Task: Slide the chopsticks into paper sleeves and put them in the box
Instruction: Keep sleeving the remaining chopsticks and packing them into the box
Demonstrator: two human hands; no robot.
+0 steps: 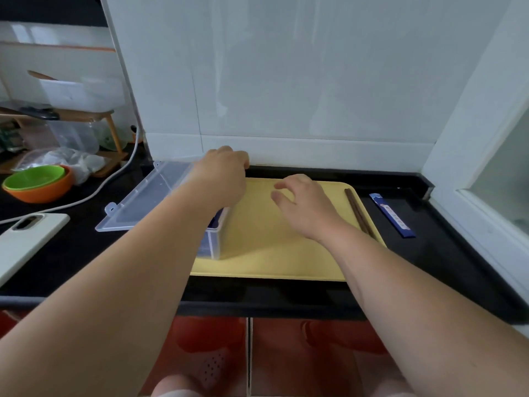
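A clear plastic box [216, 242] stands on the left side of a yellow tray [266, 247], its lid [143, 196] swung open to the left. Something dark blue shows inside it. My left hand [223, 173] reaches over the box's far end with fingers curled down; what they touch is hidden. My right hand [300, 202] hovers above the middle of the tray, fingers loosely curled and holding nothing. A pair of dark brown chopsticks [359, 212] lies along the tray's right edge. One blue paper sleeve [392, 214] lies on the black counter right of the tray.
A white phone [25, 239] lies at the left on the counter [429, 253], with a white cable [94, 193] curving behind it. Stacked green and orange bowls [37, 183] sit at the far left. A white tiled wall rises just behind the tray.
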